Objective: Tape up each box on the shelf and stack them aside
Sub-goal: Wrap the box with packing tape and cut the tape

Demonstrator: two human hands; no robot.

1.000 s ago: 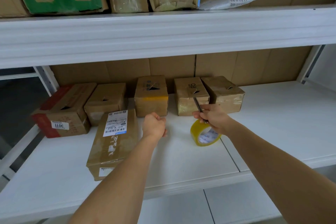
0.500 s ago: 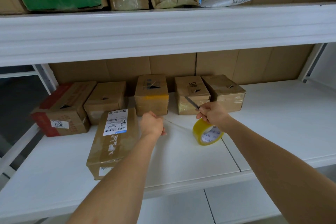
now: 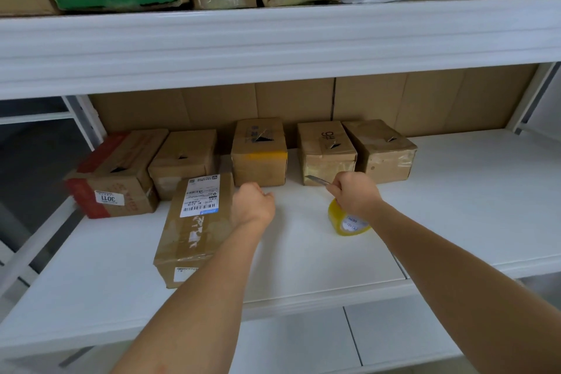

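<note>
- The white shelf (image 3: 318, 255) has bare board along its front edge between the two forearms, and a wide bare stretch to the right of the boxes.
- A long labelled box (image 3: 194, 228) lies nearest, left of centre, its near end close to the front edge, with a white shipping label on top.
- The left hand (image 3: 253, 203) hovers just right of that box, its grip curled into a fist; I cannot tell whether it pinches anything.
- The right hand (image 3: 355, 194) has its grip closed round a knife (image 3: 317, 181), blade pointing left, above a yellow tape roll (image 3: 347, 220) standing on edge.
- Five cardboard boxes (image 3: 259, 155) line the back wall, each with a torn slit on top.
</note>
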